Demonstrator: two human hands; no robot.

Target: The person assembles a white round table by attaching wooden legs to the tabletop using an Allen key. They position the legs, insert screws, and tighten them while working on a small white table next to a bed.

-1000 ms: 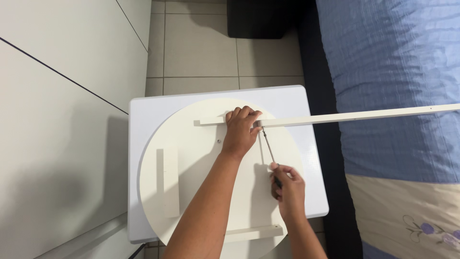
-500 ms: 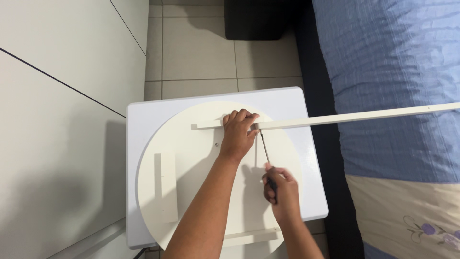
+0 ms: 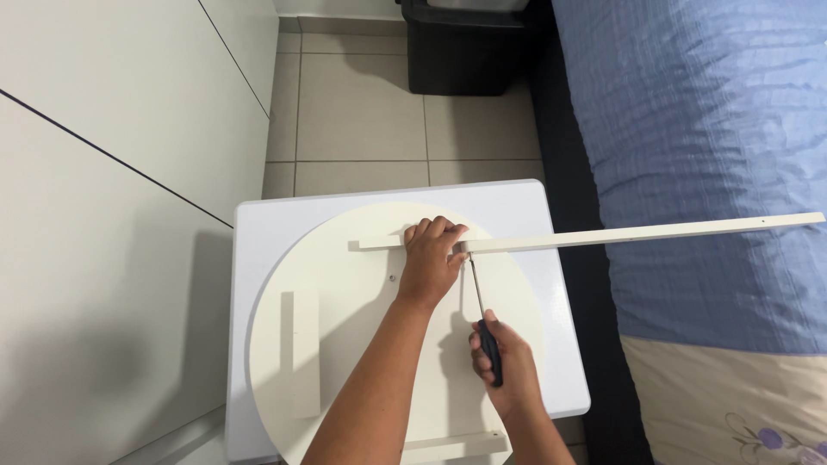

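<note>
White cabinet doors fill the left side, and beside them a white square surface carries a cream round panel lying flat, with a short cream strip fixed along its left part. The left hand presses down on a long cream slat, fingers curled over its near end where it crosses the round panel's upper part; the slat runs rightward, out past the surface and over the bed with its blue cover. Just below that hand, the right hand is closed around the dark handle of a screwdriver, whose thin shaft points up to the slat right beside the left hand's thumb. A black bin stands on the tiled floor beyond.
</note>
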